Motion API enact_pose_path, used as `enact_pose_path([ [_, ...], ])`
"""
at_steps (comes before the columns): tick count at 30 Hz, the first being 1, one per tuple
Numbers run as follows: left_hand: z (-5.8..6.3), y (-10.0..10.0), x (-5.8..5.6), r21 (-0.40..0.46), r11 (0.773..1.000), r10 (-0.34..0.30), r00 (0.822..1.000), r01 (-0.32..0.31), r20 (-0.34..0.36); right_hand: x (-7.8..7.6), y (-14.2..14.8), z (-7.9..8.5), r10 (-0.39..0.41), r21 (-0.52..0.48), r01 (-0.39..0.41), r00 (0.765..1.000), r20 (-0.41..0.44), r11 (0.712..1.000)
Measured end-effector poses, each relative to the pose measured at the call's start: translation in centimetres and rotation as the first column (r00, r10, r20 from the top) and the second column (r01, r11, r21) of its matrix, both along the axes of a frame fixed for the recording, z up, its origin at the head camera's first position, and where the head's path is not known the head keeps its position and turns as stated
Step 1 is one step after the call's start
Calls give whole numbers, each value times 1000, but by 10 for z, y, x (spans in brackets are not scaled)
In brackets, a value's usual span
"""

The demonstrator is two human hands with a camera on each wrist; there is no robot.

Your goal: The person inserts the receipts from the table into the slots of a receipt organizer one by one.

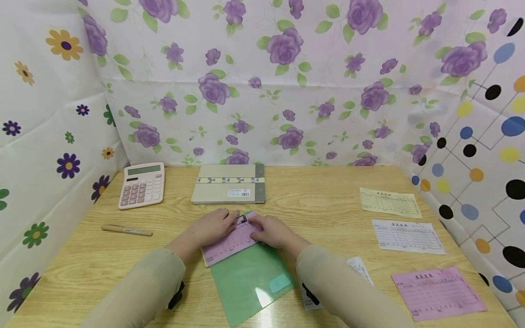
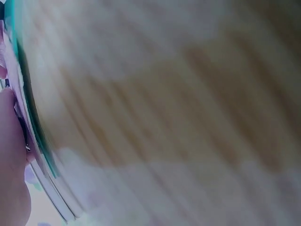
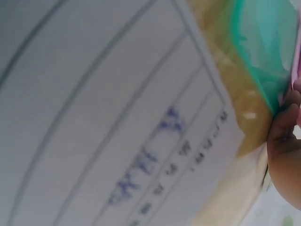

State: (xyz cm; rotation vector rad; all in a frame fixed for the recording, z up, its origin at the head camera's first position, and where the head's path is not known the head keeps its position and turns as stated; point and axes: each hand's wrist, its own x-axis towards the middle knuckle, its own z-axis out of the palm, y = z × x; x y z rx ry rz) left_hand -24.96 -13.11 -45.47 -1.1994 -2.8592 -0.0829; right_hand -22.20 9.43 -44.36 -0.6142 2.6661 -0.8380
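A pink printed form (image 1: 234, 241) lies slanted over the top of a green plastic folder (image 1: 250, 282), on the table in the head view. A dark metal clip (image 1: 241, 219) shows near the form's top edge, between the hands. My left hand (image 1: 215, 226) rests over the form's upper left side, fingertips right at the clip. With thumb and fingers, my right hand (image 1: 272, 231) pinches the form's right edge beside the clip. In the right wrist view the fingers (image 3: 284, 125) meet at the corner of the green folder. Part of the clip is hidden under the fingers.
Yellow (image 1: 389, 202), white (image 1: 408, 236) and pink (image 1: 439, 294) forms lie at the right. Another white slip (image 1: 360, 269) is partly under the right sleeve. A beige binder (image 1: 225, 184) lies behind the hands, a pink calculator (image 1: 141, 186) and a pen (image 1: 127, 230) at the left.
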Motion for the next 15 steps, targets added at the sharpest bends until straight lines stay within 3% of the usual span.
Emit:
enact_pose_path([
  [6, -2, 0, -1, 11, 999, 35, 999, -35, 37, 3, 23, 10, 11, -119, 1, 995, 100, 993],
  [15, -4, -3, 0, 34, 999, 29, 1000, -29, -3, 13, 80, 26, 14, -30, -12, 998, 68, 999],
])
